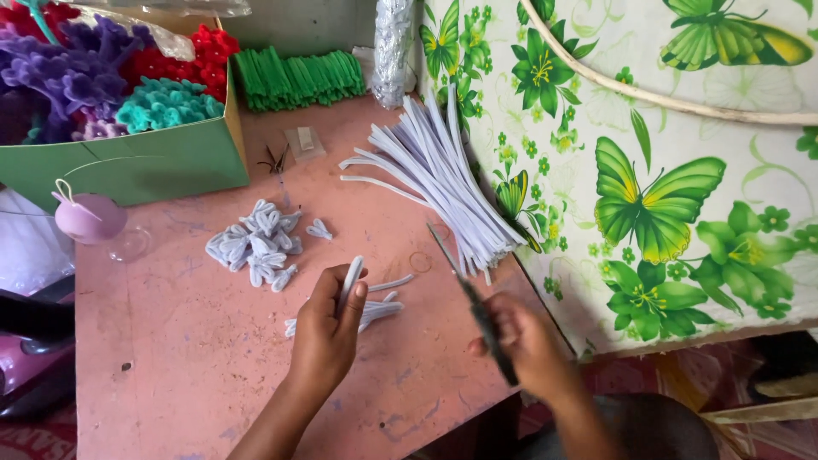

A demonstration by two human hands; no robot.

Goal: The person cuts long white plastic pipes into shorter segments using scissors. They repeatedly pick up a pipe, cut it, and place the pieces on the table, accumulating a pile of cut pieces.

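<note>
My left hand (328, 328) grips a short white fuzzy pipe-cleaner piece (349, 279), held upright above the pink table (170, 341). My right hand (524, 341) holds dark scissors (464, 290), their blades pointing up and left toward the bundle. Just below my left hand lie a few cut white pieces (379, 308). A long bundle of white pipe cleaners (443, 183) lies across the table's right side. A heap of folded white petal shapes (256, 243) sits to the left of my hands.
A green box (145, 162) at the back left holds purple, red and teal fuzzy flowers. Green pipe cleaners (298, 78) are stacked behind it. A lilac ball with a white loop (89, 217) rests at the left edge. Butterfly-print cloth (665, 187) covers the right.
</note>
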